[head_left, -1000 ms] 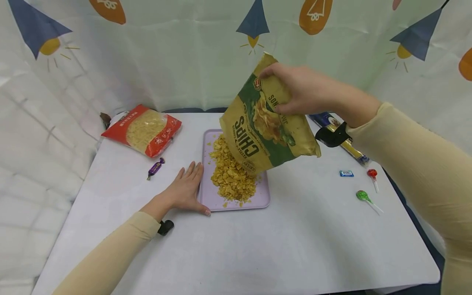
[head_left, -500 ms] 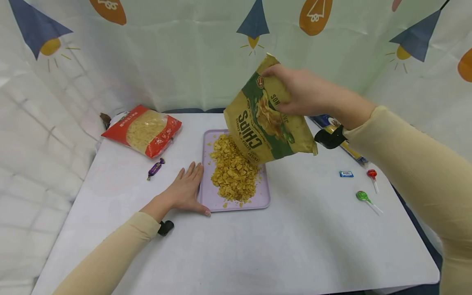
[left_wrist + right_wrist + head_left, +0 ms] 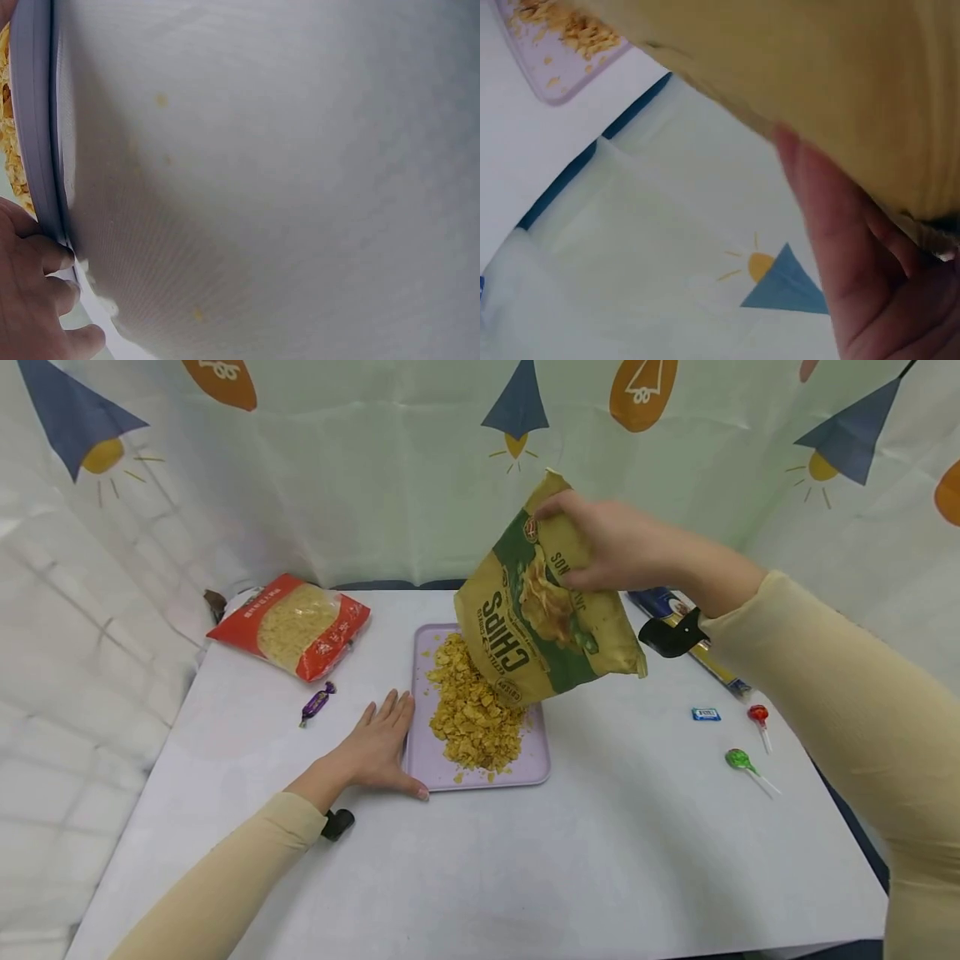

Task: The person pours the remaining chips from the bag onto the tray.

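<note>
The right hand [image 3: 615, 547] grips the bottom end of a yellow-and-green chips bag [image 3: 547, 610], fingers and thumb pinched around the bag's upper corner, and holds it upside down and tilted above the far half of a lilac tray [image 3: 528, 764]; in the right wrist view the fingers [image 3: 855, 247] curl against the bag's yellow underside [image 3: 817, 67]. The bag's mouth hangs low over a heap of broken yellow chips [image 3: 472, 710] that fills the tray's middle. The left hand [image 3: 375, 747] lies flat on the white desk [image 3: 525, 868] with fingers straight and spread, its thumb and forefinger side pressed against the tray's left rim; the left wrist view shows the fingers [image 3: 34, 289] touching that rim [image 3: 34, 135]. The tray sits at the desk's centre, between the two hands. A red packet of noodles [image 3: 288, 625] lies at the far left, with a purple wrapped candy [image 3: 317, 702] just in front of it. To the right, well apart from the tray, lie a small blue sweet [image 3: 705, 714], a red lollipop [image 3: 757, 718] and a green lollipop [image 3: 742, 764].
</note>
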`<state>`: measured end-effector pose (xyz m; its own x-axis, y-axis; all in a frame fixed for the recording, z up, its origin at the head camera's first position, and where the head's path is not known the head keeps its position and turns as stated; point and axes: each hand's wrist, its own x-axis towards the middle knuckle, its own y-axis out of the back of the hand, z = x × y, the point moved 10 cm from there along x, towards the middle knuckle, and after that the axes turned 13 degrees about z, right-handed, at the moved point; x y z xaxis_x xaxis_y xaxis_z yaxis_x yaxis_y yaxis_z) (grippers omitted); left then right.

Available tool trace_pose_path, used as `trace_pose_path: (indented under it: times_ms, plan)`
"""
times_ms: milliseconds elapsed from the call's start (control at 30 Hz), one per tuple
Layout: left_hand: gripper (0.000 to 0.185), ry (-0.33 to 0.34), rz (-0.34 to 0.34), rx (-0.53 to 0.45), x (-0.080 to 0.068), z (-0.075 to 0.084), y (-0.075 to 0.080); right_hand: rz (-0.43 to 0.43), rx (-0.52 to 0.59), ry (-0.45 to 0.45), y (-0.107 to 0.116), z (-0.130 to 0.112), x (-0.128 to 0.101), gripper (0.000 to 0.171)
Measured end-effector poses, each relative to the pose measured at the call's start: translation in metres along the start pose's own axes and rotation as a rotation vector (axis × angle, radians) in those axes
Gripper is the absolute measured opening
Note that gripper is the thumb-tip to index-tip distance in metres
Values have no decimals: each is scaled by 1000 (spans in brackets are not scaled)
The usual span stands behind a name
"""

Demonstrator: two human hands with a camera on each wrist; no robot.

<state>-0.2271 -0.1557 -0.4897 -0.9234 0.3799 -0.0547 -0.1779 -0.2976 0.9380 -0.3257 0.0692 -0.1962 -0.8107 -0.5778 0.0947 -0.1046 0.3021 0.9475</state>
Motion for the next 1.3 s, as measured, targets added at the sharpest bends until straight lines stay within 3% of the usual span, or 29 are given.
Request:
trace_pose_path:
  times_ms: [233, 667, 900, 1300]
  plan:
    - [152, -3, 0, 8, 1, -1, 0, -8, 25, -12, 4, -2, -10, 74]
    - [151, -12, 7, 18, 1, -4, 2, 10, 82, 81, -10, -20, -31, 70]
    - [150, -15, 12, 7, 1, -4, 2, 50, 130, 146, -14, -31, -33, 70]
    - [151, -20, 15, 2, 2, -3, 0, 38, 126, 147, -11, -34, -33, 67]
